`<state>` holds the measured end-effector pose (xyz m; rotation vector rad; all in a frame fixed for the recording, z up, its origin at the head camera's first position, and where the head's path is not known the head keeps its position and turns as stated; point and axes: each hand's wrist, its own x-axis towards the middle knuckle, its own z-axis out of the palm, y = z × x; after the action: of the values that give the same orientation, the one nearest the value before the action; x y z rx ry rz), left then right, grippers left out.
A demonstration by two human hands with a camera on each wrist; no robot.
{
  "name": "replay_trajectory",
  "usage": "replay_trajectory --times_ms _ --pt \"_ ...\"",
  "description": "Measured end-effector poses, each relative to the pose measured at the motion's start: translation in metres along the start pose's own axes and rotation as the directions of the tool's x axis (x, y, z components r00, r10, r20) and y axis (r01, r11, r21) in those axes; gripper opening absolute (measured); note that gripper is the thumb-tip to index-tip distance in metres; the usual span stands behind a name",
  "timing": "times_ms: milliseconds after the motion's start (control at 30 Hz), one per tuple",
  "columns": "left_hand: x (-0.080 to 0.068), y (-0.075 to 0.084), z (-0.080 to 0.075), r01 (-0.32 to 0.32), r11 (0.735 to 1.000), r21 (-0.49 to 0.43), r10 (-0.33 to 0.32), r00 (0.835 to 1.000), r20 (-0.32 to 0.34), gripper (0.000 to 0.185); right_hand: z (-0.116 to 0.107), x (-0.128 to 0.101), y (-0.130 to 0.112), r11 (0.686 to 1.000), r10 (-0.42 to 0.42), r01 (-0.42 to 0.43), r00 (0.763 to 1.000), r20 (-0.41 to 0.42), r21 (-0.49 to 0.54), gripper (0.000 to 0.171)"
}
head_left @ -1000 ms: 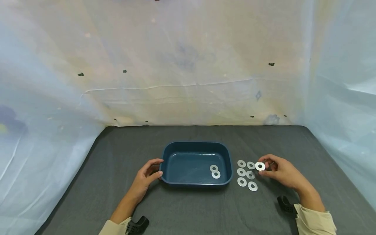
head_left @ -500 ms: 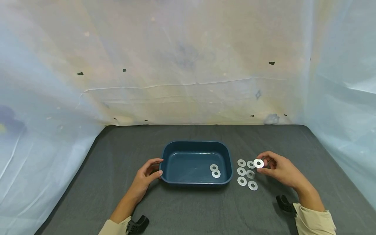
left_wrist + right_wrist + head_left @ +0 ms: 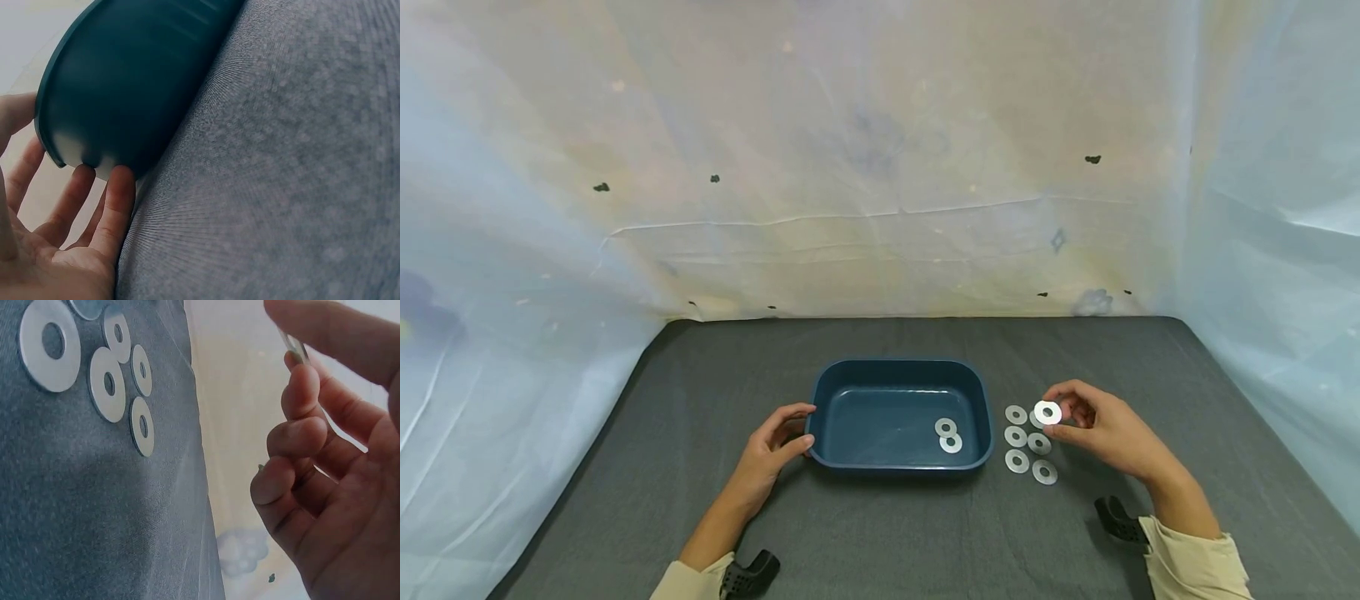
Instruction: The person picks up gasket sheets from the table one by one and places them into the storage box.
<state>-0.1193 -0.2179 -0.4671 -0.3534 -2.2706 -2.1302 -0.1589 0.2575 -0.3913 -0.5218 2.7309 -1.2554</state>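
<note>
**Washer held in the right fingertips beside the blue tray**

The washer (image 3: 1048, 412) is a flat, thin metal ring with a round hole, pale and slightly shiny. The right hand (image 3: 1101, 432) pinches it between thumb and fingertips, lifted just above the loose washers (image 3: 1027, 442) and right of the tray. In the right wrist view it shows edge-on (image 3: 294, 347) between thumb and forefinger.

The loose washers lie flat in two short rows on the cloth, close together, near the tray's right wall. The tray (image 3: 828, 390) is a deep, dark blue-green plastic tub with rounded corners and a smooth, glossy floor; two washers (image 3: 948, 436) overlap inside it near the right end. The left hand (image 3: 773, 451) rests against the tray's left wall, fingers relaxed and nearly straight, fingertips (image 3: 119, 187) touching under the rim.

The table cover (image 3: 880, 533) is dark grey woven fabric. Pale, wrinkled sheeting (image 3: 880, 167) hangs behind and at both sides.
</note>
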Motion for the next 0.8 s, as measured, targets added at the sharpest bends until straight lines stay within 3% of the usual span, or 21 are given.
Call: replay_trajectory --times_ms 800 --pt "-0.0007 0.001 0.0003 -0.007 1.0 -0.014 0.007 1.0 0.015 0.043 0.0 -0.0009 -0.0093 0.999 0.006 -0.009 0.998 -0.061 -0.038 0.034"
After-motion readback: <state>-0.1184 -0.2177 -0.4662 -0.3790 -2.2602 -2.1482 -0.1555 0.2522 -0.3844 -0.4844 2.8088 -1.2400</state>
